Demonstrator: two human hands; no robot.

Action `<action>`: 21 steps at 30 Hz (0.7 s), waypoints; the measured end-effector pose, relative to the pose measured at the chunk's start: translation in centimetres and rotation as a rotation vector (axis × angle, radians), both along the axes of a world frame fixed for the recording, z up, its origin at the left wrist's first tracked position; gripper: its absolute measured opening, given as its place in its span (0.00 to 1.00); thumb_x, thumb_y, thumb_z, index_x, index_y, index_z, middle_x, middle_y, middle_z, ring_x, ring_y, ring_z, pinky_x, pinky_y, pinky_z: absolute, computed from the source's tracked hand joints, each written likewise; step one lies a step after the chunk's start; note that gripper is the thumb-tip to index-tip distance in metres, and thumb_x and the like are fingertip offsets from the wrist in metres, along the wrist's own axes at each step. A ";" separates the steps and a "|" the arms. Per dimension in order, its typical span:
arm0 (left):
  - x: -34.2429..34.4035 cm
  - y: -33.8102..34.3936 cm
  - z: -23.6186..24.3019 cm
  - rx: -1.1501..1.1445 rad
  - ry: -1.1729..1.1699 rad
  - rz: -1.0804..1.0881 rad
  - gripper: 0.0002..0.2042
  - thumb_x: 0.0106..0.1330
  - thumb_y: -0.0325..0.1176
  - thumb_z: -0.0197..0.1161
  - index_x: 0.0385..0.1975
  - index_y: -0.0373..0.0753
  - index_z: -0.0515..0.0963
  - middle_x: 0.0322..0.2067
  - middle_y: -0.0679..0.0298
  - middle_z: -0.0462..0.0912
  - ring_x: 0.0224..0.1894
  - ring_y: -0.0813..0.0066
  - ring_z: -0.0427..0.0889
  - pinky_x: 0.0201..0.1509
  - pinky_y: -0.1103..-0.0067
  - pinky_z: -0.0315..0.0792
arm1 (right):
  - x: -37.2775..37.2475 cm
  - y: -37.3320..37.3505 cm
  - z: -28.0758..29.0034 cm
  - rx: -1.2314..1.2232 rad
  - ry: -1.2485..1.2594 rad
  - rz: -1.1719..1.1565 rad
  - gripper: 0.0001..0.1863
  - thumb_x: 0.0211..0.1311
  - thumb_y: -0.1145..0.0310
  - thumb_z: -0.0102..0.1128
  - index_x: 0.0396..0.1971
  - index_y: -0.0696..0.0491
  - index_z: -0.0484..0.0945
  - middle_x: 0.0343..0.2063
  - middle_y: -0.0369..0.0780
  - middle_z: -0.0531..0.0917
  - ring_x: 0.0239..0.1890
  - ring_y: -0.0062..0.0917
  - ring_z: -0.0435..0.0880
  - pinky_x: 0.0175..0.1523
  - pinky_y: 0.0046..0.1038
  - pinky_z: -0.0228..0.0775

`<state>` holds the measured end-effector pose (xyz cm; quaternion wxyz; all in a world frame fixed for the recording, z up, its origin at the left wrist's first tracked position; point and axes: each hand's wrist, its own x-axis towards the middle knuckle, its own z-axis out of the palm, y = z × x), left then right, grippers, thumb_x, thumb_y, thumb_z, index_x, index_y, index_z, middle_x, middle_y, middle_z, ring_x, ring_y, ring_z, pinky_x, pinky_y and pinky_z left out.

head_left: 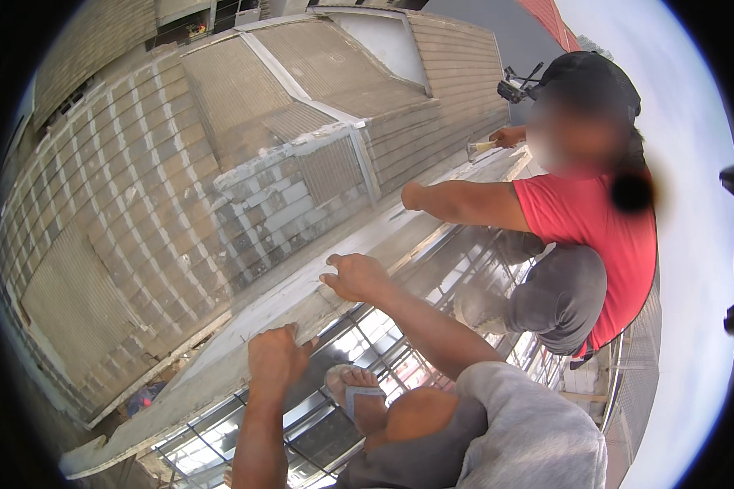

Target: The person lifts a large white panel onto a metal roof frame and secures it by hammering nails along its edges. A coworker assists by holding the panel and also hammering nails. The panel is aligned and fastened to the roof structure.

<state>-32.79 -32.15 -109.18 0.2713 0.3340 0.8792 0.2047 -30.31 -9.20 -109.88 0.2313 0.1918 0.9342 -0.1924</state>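
Observation:
A long pale ledge (289, 297) runs diagonally in front of me, dusty and whitish along its top. My left hand (279, 354) is closed over its near edge, knuckles up, with most fingertips hidden. Farther along, my right hand (357, 277) rests at the ledge's whitish surface, finger and thumb apart; I see nothing between them. Below the ledge lies a grid of dark bars (302, 432), where my sandalled foot (359, 395) is placed.
A co-worker in a red shirt (587, 253) crouches to the right, one hand holding a brush-like tool (481, 148) over the ledge. Beyond the ledge stands a grey block wall (139, 196) with corrugated panels (326, 171). Bright gaps show a drop through the bars.

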 end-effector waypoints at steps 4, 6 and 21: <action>-0.4 0.2 0.2 -0.073 -0.060 -0.025 0.26 0.58 0.55 0.68 0.40 0.35 0.85 0.27 0.49 0.86 0.33 0.53 0.86 0.41 0.65 0.77 | -0.1 0.0 0.0 0.019 0.000 0.009 0.28 0.65 0.50 0.57 0.53 0.58 0.78 0.41 0.54 0.85 0.47 0.46 0.84 0.53 0.42 0.75; -0.6 0.2 0.4 -0.089 -0.074 -0.034 0.28 0.58 0.57 0.67 0.44 0.36 0.85 0.28 0.48 0.86 0.34 0.53 0.86 0.41 0.65 0.77 | -0.2 0.0 0.0 0.022 0.001 0.009 0.27 0.66 0.50 0.57 0.53 0.58 0.78 0.41 0.54 0.85 0.48 0.46 0.84 0.53 0.42 0.75; -0.6 0.3 0.3 -0.121 -0.054 -0.047 0.25 0.59 0.56 0.66 0.39 0.36 0.85 0.27 0.52 0.86 0.34 0.56 0.87 0.41 0.67 0.77 | -0.3 0.0 0.1 0.001 -0.019 0.000 0.26 0.65 0.52 0.58 0.52 0.60 0.78 0.41 0.56 0.84 0.48 0.48 0.83 0.53 0.43 0.75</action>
